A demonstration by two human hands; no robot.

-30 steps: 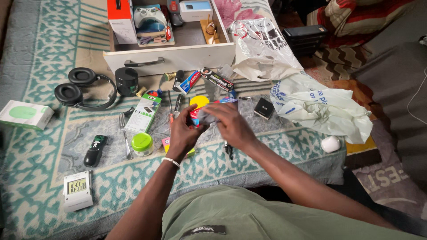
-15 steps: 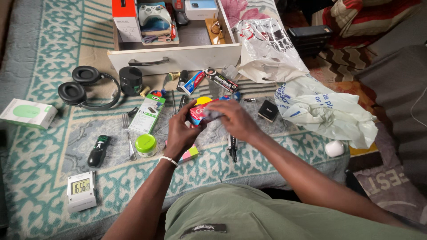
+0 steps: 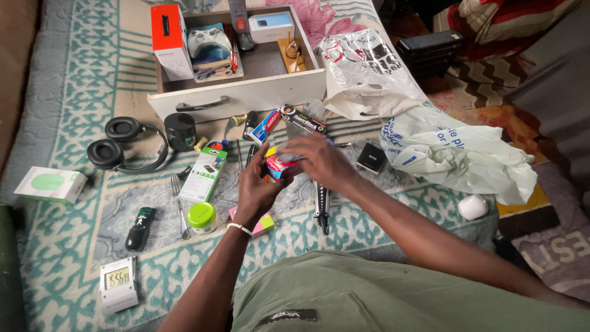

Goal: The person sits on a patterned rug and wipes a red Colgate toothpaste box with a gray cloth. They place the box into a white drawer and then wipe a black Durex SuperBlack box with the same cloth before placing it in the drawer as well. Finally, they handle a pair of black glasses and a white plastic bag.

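Two hands grip one small red packet (image 3: pixel 284 167) above the bed (image 3: pixel 61 92): left hand (image 3: pixel 258 187) closed beneath, right hand (image 3: pixel 319 163) over it. Beyond the packet stands an open drawer (image 3: pixel 246 92). A loose grip could drop the packet into clutter.

A teal patterned bedspread (image 3: pixel 74 80) carries headphones (image 3: pixel 123 144), a fork (image 3: pixel 180 203), a clock (image 3: pixel 118 284) and a drawer (image 3: pixel 239 92).

Boxes, tubes, bags and one small screen around the hands

The left hand (image 3: pixel 258 184) and right hand (image 3: pixel 319 163) hold a small red pack (image 3: pixel 284 167); left of them lies a green-and-white box (image 3: pixel 205 173), far left a pale green box (image 3: pixel 50 184), below left a white clock screen (image 3: pixel 117 280), above a red-and-blue tube box (image 3: pixel 265 126), right two plastic bags (image 3: pixel 455 154).
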